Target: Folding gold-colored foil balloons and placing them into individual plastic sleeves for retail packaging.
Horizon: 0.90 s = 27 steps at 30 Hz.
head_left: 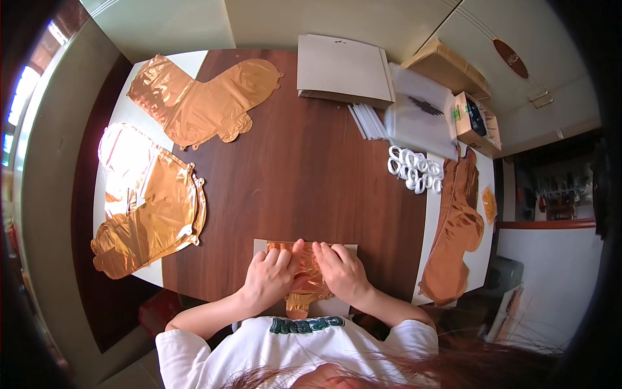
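Note:
A copper-coloured foil balloon [298, 303], flat and partly folded, lies on a pale card [260, 246] at the table's near edge. My left hand [271, 271] rests on its left side, fingers curled in against the foil and thumb pointing away from me. On the right side my right hand [341, 271] presses down with its fingers stretched out and close together. The fingertips of both hands nearly meet along the foil's far edge. Part of the balloon is hidden beneath the hands, and a narrow tab of it hangs toward me.
Flat foil balloons lie at the far left [194, 107], near left [152, 220] and right [457, 227] of the brown table [291, 175]. Toward the back right are a white box [343, 65], white strips [367, 121], white ribbon coils [414, 168], clear plastic bags [421, 110] and a small open carton [478, 123].

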### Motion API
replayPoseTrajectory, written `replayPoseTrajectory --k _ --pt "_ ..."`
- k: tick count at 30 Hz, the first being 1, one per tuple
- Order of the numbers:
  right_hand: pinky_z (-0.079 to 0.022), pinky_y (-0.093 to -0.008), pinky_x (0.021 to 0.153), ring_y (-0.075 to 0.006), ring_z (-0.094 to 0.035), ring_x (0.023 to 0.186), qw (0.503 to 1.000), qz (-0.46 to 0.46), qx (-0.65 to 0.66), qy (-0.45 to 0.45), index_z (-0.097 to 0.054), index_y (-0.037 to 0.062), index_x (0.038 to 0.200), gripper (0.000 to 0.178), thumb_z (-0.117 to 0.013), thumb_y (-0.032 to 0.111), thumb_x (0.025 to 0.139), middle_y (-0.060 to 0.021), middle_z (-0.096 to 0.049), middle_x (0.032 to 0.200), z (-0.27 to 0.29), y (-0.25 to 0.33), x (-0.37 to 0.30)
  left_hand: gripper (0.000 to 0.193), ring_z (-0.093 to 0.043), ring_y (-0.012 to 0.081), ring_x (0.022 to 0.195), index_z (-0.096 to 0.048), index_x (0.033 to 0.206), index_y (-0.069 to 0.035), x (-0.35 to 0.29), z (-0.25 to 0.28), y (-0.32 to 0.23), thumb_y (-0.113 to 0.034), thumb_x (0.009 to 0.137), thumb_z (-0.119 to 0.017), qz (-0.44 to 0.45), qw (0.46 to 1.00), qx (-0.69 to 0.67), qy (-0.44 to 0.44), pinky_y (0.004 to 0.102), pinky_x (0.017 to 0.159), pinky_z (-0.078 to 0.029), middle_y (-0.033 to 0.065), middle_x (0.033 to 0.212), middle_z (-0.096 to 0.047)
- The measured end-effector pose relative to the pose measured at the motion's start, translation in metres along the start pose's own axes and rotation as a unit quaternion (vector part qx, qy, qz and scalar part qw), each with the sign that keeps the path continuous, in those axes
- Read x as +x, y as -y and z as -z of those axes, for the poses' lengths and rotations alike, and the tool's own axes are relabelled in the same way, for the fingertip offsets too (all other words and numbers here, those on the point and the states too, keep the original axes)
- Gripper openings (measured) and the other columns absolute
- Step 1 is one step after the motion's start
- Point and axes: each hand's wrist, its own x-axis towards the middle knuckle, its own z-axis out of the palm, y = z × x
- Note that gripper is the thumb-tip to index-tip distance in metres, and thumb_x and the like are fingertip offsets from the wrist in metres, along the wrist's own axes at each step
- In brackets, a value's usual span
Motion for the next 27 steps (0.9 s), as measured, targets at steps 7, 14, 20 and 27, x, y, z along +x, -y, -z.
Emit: replayPoseTrajectory --k 7,14,20,27 --pt "-0.049 -0.0295 0.080 -0.0210 -0.055 0.091 0.998 -0.025 0.023 -0.045 -0.062 -0.0025 0.107 0.032 -0.063 0.010 0.077 -0.0093 -0.061 0.099 0.003 -0.002 -0.004 0.078 -0.048 0.0141 0.073 -0.048 0.128 0.002 -0.002 0.003 0.000 -0.050 0.073 -0.064 0.020 1.000 0.006 0.011 0.0294 0.059 -0.037 0.0018 0.081 -0.047" --pt "-0.048 -0.0322 0.079 -0.0217 -0.056 0.087 0.997 -0.043 0.022 -0.061 -0.061 -0.0019 0.104 0.034 -0.069 0.014 0.076 -0.0091 -0.061 0.097 0.006 -0.005 -0.008 0.078 -0.048 0.0145 0.072 -0.049 0.127 0.001 -0.009 0.000 0.004 -0.051 0.071 -0.065 0.033 0.999 0.012 -0.010 0.0293 0.059 -0.036 0.0023 0.081 -0.048" --pt "-0.047 -0.0320 0.076 -0.0205 -0.056 0.086 0.995 -0.057 0.018 -0.082 -0.062 0.0010 0.103 0.036 -0.071 0.020 0.074 -0.0057 -0.061 0.096 0.008 -0.006 -0.008 0.080 -0.049 0.0177 0.075 -0.045 0.129 0.002 -0.015 0.003 0.005 -0.049 0.071 -0.066 0.072 0.997 0.009 0.006 0.0331 0.065 -0.037 0.0055 0.089 -0.050" --pt "-0.045 -0.0333 0.073 -0.0182 -0.055 0.087 0.993 -0.056 -0.020 -0.098 -0.064 0.0036 0.101 0.037 -0.070 0.028 0.074 -0.0029 -0.062 0.096 0.008 -0.007 -0.009 0.073 -0.046 0.0193 0.074 -0.050 0.125 -0.001 -0.025 -0.003 0.014 -0.047 0.071 -0.066 0.124 0.990 0.046 -0.048 0.0347 0.065 -0.033 0.0046 0.082 -0.044"
